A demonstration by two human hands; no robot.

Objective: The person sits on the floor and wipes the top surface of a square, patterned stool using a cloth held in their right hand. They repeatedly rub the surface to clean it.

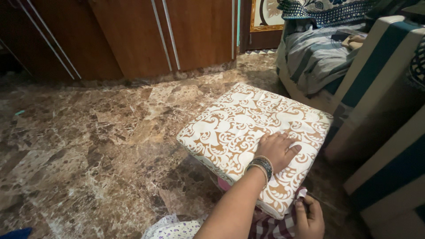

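Observation:
A square cushion [241, 128] in a white cover with a golden-brown swirl pattern lies on the marble floor [88, 137]. My left hand [276, 149], with bangles on the wrist, rests flat and palm down on the cushion's near right part. My right hand [310, 217] is at the bottom right, its fingers closed on the cover's edge at the cushion's near corner. A bit of pink shows under the cushion's near edge.
Cream sofa cushions with teal stripes [380, 88] stand close on the right. Behind them lies grey striped bedding [314, 57] with another person's hand [354, 41] on it. Wooden cupboard doors [133, 35] line the back. Checked and dotted cloth [265, 226] lies at my knees.

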